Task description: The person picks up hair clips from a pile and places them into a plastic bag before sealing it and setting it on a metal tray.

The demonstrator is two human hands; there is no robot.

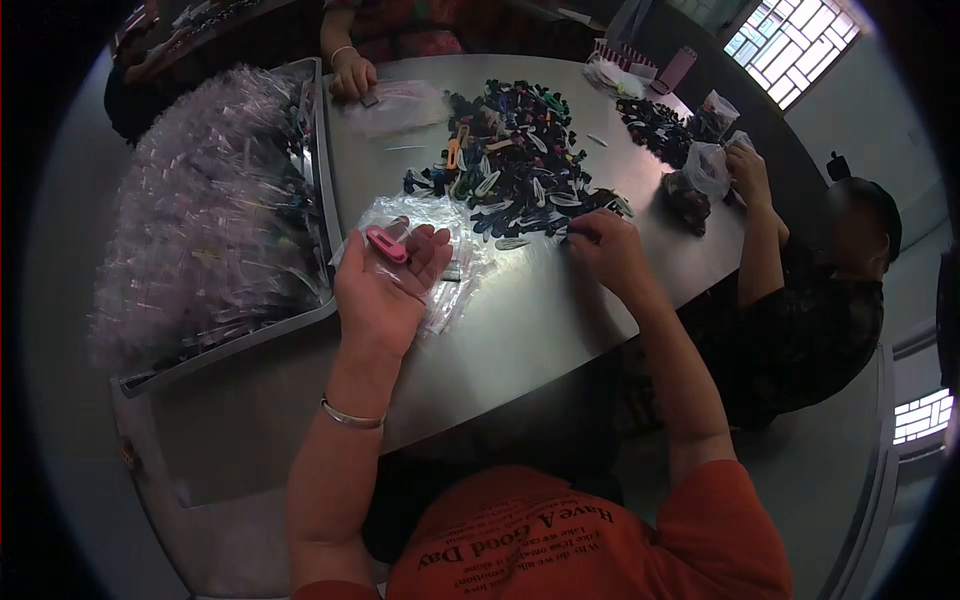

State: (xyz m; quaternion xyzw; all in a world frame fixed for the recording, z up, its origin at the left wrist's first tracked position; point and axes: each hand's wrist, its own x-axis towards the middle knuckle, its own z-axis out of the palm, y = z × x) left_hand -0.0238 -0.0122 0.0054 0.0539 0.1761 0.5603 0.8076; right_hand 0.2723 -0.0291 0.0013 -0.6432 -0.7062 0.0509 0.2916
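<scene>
My left hand [378, 300] is palm up with its fingers curled, holding a pink hair clip [386, 245] near the thumb. Clear plastic, seemingly a small bag, shows across the palm. Beneath and behind this hand lies a stack of clear plastic bags [455, 300]. My right hand [608, 250] is at the near right edge of a pile of hair clips [520, 160], mostly dark with some white and orange ones. Its thumb and fingers are pinched together; whatever is between them is hidden.
On the left a grey tray [326, 200] is heaped with filled clear bags [210, 200]. Across the metal table [510, 340], a person's hand [352, 75] rests by more bags [400, 108]. At right, a co-worker's hand [748, 172] holds a plastic bag [708, 168] near another clip pile [655, 128].
</scene>
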